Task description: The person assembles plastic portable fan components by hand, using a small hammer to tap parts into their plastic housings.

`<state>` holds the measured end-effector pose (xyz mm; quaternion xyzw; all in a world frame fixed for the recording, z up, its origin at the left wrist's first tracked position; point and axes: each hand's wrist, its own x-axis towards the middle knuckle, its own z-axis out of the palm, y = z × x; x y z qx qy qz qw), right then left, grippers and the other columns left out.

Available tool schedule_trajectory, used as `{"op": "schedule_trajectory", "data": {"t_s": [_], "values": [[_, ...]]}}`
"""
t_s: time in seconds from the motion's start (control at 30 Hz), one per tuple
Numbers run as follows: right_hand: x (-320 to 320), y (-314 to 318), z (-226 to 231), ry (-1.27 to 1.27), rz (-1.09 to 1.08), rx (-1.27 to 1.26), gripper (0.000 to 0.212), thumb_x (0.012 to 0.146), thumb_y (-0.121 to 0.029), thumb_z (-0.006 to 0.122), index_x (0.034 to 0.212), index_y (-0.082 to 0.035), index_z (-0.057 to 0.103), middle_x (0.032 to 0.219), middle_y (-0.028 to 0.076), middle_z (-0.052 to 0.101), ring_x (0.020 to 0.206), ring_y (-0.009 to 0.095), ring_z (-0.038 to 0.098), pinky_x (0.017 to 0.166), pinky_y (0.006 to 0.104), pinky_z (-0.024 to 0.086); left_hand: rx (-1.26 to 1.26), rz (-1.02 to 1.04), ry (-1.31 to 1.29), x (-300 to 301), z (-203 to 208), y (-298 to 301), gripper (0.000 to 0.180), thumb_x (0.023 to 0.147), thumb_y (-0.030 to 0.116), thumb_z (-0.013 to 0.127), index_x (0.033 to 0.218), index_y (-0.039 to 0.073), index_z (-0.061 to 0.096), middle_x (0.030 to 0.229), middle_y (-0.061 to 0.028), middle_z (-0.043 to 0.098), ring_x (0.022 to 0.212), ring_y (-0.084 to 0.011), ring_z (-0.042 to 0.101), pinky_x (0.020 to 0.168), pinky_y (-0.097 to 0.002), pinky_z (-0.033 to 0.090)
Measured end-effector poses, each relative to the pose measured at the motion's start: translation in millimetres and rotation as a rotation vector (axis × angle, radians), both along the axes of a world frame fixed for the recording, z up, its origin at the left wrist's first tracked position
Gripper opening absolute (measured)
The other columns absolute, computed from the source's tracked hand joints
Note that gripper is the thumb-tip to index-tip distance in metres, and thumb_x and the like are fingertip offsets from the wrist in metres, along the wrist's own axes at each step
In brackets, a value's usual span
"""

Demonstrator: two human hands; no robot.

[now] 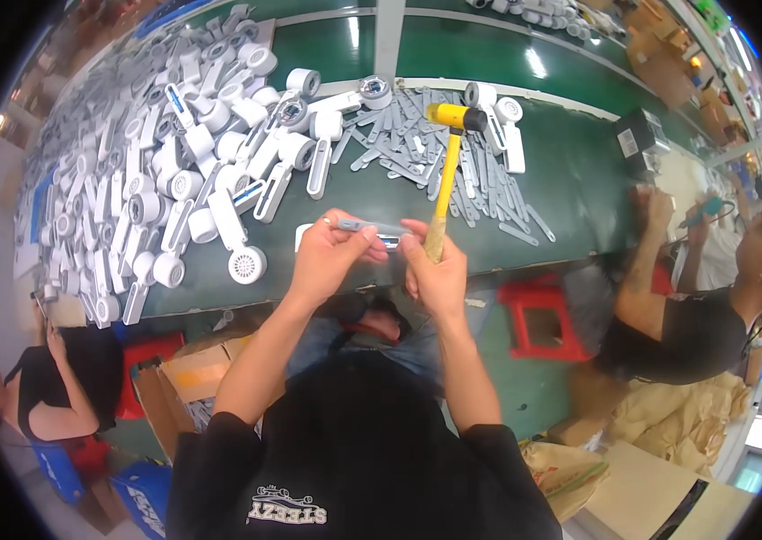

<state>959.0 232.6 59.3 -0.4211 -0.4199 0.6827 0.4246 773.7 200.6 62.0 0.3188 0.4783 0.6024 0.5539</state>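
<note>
My left hand [327,259] is closed in a pinch on a flat grey plastic strip [367,226] held level above the table's near edge. The thumb and forefinger of my right hand [438,274] meet the strip's other end. That same hand is wrapped round the handle of a yellow mallet [447,175], whose yellow-and-black head points away from me. A white part [303,236] lies just behind my left hand, mostly hidden by it. Beyond the mallet is a loose pile of similar grey strips [489,184].
White handled parts with round grilled heads [244,261] are heaped over the table's left side. A green table [570,171] spans the front. Co-workers sit left and right [696,315]. A red stool [543,315] and an open carton [192,369] stand below the edge.
</note>
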Motion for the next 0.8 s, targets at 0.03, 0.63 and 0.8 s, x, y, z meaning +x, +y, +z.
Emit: {"op": "schedule_trajectory", "data": {"t_s": [0.03,0.63,0.8], "values": [[-0.8,2.6,0.9,-0.046,0.011,0.043,0.035,0.105,-0.019,0.072,0.129,0.005,0.064,0.089,0.007,0.071,0.046,0.005,0.049,0.038,0.024,0.034,0.004,-0.068,-0.047,-1.2,0.9,-1.3,0.02,0.106,0.013,0.068,0.107,-0.003,0.056,0.095,-0.0196,0.076,0.083,-0.0246,0.077,0.076,-0.0355,0.067],[-1.4,41.9,-13.4,-0.549,0.26,0.097,0.024,0.101,-0.019,0.074,0.119,-0.003,0.077,0.073,-0.001,0.066,0.051,0.005,0.05,0.045,0.025,0.038,0.338,-0.014,1.115,-56.0,-49.4,-3.0,0.074,0.086,0.014,0.085,0.151,0.007,0.052,0.115,-0.0097,0.077,0.135,-0.04,0.057,0.122,-0.0498,0.039],[-2.8,46.2,-23.4,-0.649,0.267,0.283,0.021,0.1,-0.018,0.075,0.116,-0.006,0.08,0.072,-0.004,0.063,0.061,0.004,0.053,0.054,0.0259,0.041,0.346,-0.046,1.109,-57.2,-49.7,-1.0,0.077,0.087,0.014,0.085,0.154,0.003,0.049,0.119,-0.0076,0.078,0.139,-0.0416,0.053,0.123,-0.0498,0.037]]}}
